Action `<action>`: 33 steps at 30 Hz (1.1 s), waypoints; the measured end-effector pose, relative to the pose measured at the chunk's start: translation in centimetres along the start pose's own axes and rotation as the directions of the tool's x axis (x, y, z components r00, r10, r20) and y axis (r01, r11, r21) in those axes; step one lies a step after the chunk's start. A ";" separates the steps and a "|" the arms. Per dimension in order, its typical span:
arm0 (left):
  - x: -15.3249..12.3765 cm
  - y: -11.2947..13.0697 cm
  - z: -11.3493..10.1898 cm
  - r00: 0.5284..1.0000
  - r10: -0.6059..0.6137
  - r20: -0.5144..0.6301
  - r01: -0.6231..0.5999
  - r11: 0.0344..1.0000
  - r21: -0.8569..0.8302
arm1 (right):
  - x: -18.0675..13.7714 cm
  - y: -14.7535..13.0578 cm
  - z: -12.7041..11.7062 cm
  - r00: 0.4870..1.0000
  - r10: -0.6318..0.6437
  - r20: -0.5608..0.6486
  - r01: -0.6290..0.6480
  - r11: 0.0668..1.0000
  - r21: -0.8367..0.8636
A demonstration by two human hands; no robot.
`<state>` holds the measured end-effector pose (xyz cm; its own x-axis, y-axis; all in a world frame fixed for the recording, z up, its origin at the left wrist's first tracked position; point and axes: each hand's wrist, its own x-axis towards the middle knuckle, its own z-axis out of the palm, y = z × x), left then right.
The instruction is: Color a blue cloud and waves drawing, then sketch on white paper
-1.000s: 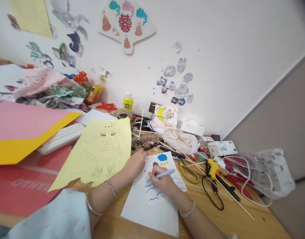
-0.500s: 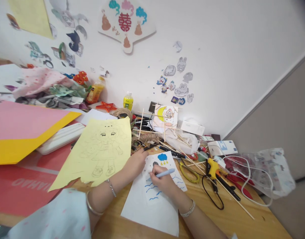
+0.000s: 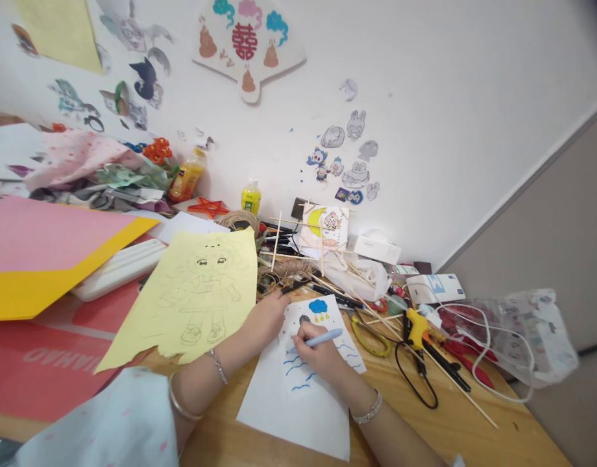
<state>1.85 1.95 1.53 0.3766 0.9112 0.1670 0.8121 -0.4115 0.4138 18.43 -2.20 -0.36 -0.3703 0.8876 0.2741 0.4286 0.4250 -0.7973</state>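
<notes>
A white sheet (image 3: 298, 415) lies on the wooden table (image 3: 474, 428) in front of me, with a blue cloud and wavy blue lines drawn on it. My right hand (image 3: 318, 358) is closed round a light blue pen (image 3: 322, 338), its tip on the drawing. My left hand (image 3: 264, 318) rests on the sheet's upper left edge, fingers curled, pressing the paper down. A yellow sheet with a pencil sketch of a figure (image 3: 196, 292) lies just to the left of that hand.
Pink, yellow and red card sheets (image 3: 45, 259) cover the left. Wooden sticks, twine (image 3: 289, 267), markers, a yellow glue gun (image 3: 418, 327) with black cable and a plastic bag (image 3: 522, 337) crowd the right. Bottles (image 3: 251, 196) stand by the sticker-covered wall.
</notes>
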 end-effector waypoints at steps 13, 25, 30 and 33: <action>-0.1 0.2 -0.4 0.999 0.037 -0.011 -0.037 0.999 0.021 | 0.0 0.8 -1.3 0.992 0.111 -0.061 -0.102 0.984 0.144; -0.2 0.3 -0.5 0.999 0.047 -0.021 -0.047 0.999 0.012 | 0.1 1.2 -1.8 0.992 0.123 -0.015 -0.121 0.988 0.091; -0.2 0.4 -0.6 0.999 0.044 -0.007 -0.044 0.999 0.032 | 0.1 1.0 -1.9 0.993 0.120 -0.007 -0.119 0.989 0.087; -0.2 0.5 -0.7 0.999 0.042 -0.002 -0.042 0.998 0.037 | 0.1 0.9 -1.9 0.993 0.118 0.000 -0.118 0.988 0.099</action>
<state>1.84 1.57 2.30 0.4094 0.8933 0.1856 0.8118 -0.4495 0.3727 20.37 -1.38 -0.06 -0.3171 0.9316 0.1776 0.3855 0.2977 -0.8733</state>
